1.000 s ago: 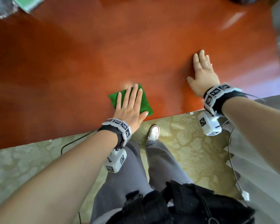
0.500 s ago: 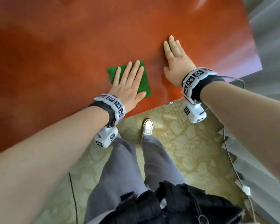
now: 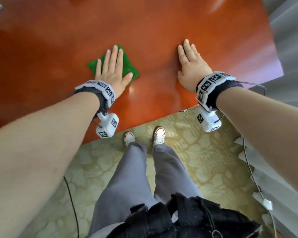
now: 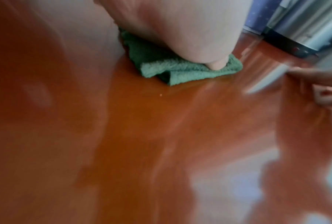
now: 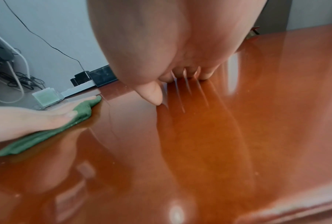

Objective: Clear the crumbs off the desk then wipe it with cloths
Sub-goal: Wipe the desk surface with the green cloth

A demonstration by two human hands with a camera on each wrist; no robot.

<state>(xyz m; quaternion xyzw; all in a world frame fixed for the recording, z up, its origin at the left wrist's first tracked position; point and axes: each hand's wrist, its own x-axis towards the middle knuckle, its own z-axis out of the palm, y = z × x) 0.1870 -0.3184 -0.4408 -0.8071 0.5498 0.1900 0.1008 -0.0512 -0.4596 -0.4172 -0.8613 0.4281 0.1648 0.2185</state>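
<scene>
A folded green cloth (image 3: 128, 65) lies on the glossy red-brown desk (image 3: 162, 23). My left hand (image 3: 112, 69) presses flat on the cloth with straight fingers, and the thumb rests on its near corner. In the left wrist view the cloth (image 4: 180, 72) sits bunched under my palm, with one tiny pale crumb (image 4: 160, 95) just in front of it. My right hand (image 3: 191, 66) lies flat on the bare desk to the right of the cloth, fingers straight and holding nothing. The right wrist view shows its fingertips (image 5: 205, 76) on the wood and the cloth (image 5: 46, 136) at the left.
The desk's front edge (image 3: 144, 121) runs diagonally above patterned carpet and my shoes. A grey curtain (image 3: 291, 40) hangs past the desk's right end. At the far edge stand a clear box with green contents (image 5: 46, 97) and dark blocks (image 5: 102, 75), with cables behind.
My left hand has slid the cloth away from the front edge, further onto the desk. The right hand stays flat on the wood.
</scene>
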